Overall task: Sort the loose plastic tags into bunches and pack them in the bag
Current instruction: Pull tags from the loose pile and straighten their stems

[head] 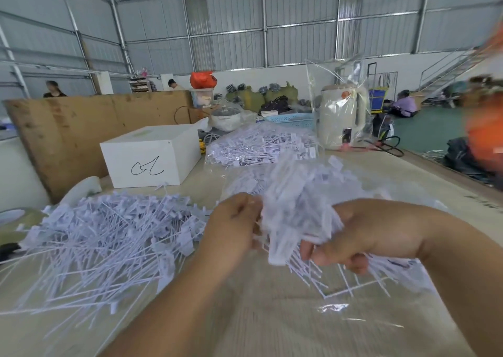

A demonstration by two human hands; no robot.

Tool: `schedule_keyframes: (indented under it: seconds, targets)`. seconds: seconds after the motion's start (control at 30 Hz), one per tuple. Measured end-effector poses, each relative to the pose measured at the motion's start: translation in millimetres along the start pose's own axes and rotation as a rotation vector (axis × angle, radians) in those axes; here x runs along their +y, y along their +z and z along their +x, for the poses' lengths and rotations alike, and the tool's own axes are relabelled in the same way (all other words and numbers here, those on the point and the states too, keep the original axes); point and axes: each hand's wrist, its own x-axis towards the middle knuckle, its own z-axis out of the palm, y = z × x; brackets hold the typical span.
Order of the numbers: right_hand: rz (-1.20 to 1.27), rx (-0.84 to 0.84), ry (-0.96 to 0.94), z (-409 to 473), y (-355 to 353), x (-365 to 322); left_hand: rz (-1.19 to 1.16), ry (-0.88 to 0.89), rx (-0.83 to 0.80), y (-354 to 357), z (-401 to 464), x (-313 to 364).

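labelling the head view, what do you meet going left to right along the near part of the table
loose pile of plastic tags → left hand → bunch of tags held between both hands → right hand

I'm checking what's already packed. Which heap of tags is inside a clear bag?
The far heap of tags, beside the white box, is bagged. The left pile lies loose on the table; the bunch is in the hands.
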Motion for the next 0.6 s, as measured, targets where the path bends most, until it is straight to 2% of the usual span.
schedule_keyframes:
  seconds: [0.1, 0.17, 0.3, 0.4, 0.5, 0.6]
  targets:
    - [-0.421, 0.108, 0.180, 9.1, 4.7, 3.6, -0.162, -0.049, 0.028, -7.3, 0.0, 10.1]
    - [-0.569, 0.248, 0.223, 19.1, 10.4, 7.0, -0.190, -0.021, 0.021, -7.6, -2.2, 14.0]
    - [-0.535, 0.323, 0.219, 40.6, 28.9, 13.1, 0.003, 0.263, 0.121, -6.2, -8.1, 15.8]
    - [-0.523, 0.390, 0.316, 49.7, 30.6, 16.1, 0.102, 0.445, 0.222, -10.5, -11.1, 18.5]
    - [-0.486, 0.476, 0.362, 50.8, 29.7, 12.9, 0.154, 0.522, 0.247, -10.2, -13.9, 20.9]
    - [-0.333, 0.410, 0.282, 47.8, 32.5, 3.4, 0.265, 0.587, 0.229, -8.5, -13.6, 20.1]
